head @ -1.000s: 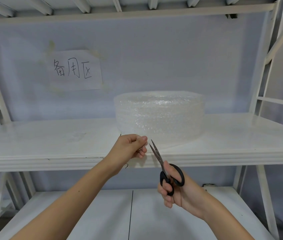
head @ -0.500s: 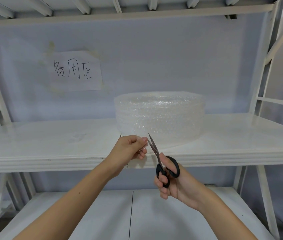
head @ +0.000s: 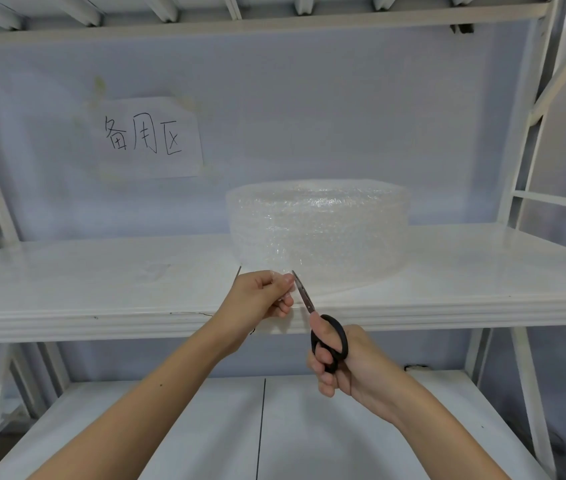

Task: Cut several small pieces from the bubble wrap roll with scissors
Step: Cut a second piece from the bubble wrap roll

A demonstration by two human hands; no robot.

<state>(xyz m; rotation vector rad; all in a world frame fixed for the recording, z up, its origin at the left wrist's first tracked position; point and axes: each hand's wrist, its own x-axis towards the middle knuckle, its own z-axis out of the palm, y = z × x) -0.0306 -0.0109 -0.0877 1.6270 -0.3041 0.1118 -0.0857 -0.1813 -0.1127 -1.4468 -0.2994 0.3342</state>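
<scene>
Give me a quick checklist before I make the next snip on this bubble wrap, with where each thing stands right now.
1. Loose end held: ok, the left hand pinches the free edge of the bubble wrap roll.
2. Scissors gripped: ok, the right hand has fingers through the black handles of the scissors.
3. Blades open enough to bite: cannot tell, they look nearly closed.
4. Fingers away from the blades: not ok, the tip sits right beside the left fingertips.
5. Roll steady: ok, it rests flat on the shelf.
6. Wrap pulled taut: cannot tell, the film is too clear.
</scene>
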